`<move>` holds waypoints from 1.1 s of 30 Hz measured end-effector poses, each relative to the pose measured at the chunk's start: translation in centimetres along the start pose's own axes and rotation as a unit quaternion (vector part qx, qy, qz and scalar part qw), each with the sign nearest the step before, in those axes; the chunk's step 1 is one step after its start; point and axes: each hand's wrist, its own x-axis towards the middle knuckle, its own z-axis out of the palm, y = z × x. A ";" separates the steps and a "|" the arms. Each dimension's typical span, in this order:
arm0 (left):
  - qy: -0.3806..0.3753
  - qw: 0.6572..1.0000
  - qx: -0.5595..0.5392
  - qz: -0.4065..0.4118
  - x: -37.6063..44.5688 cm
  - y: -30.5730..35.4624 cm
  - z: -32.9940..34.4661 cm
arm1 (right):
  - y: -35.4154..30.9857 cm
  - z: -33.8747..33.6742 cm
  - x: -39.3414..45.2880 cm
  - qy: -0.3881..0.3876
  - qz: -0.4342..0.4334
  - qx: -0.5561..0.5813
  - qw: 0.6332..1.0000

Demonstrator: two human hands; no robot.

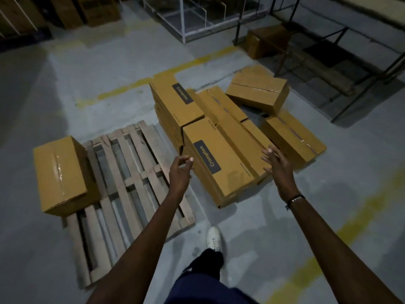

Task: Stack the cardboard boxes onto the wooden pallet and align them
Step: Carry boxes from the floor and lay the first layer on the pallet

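Observation:
A wooden pallet [131, 172] lies on the grey floor at centre left. One cardboard box [60, 174] sits on the pallet's left side. Several more cardboard boxes lie in a loose heap on the floor to the right of the pallet. The nearest of them is a long box with a dark label [214, 163]. My left hand [182, 170] hovers at that box's left edge with loosely curled fingers, holding nothing. My right hand [276, 161] reaches over the box's right side, fingers relaxed, holding nothing.
A tilted box [258, 91] and a flat long box [293, 137] lie at the heap's far right. Dark metal shelving [341, 51] stands at the back right, more stacked cartons [65, 12] at the back left. Yellow lines cross the floor. My white shoe [214, 238] steps forward.

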 end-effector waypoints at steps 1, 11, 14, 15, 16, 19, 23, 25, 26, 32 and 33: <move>0.010 1.000 -0.001 -0.005 1.2 -0.1 0.9 | -0.1 0.0 1.8 -0.008 0.002 -0.007 1.000; 0.098 0.991 -0.016 -0.094 9.2 -1.9 6.4 | 1.4 3.9 15.4 -0.147 -0.011 -0.151 0.977; 0.119 0.986 -0.022 -0.116 11.7 -4.3 8.0 | 4.9 6.2 19.2 -0.207 0.000 -0.189 0.960; 0.127 0.984 -0.022 -0.124 12.4 -5.3 8.6 | 6.3 7.0 20.5 -0.225 0.005 -0.202 0.953; 0.135 0.982 -0.021 -0.131 13.1 -6.4 9.1 | 7.8 7.8 21.8 -0.242 0.016 -0.212 0.947; 0.159 0.977 -0.021 -0.143 15.1 -10.4 10.3 | 12.7 10.0 25.2 -0.289 0.027 -0.235 0.928; 0.190 0.969 -0.023 -0.154 17.8 -16.6 11.6 | 19.3 12.6 28.9 -0.331 0.017 -0.270 0.904; 0.203 0.964 -0.029 -0.168 19.1 -19.8 12.1 | 22.4 14.0 30.4 -0.341 0.007 -0.286 0.896; 0.208 0.962 -0.030 -0.174 19.7 -21.4 12.2 | 24.0 14.7 31.0 -0.345 0.000 -0.293 0.892; 0.211 0.961 -0.028 -0.175 22.5 -29.4 12.6 | 31.5 19.5 31.4 -0.344 -0.121 -0.379 0.851; 0.211 0.961 -0.026 -0.176 22.8 -30.4 12.6 | 32.0 20.4 31.0 -0.335 -0.124 -0.403 0.843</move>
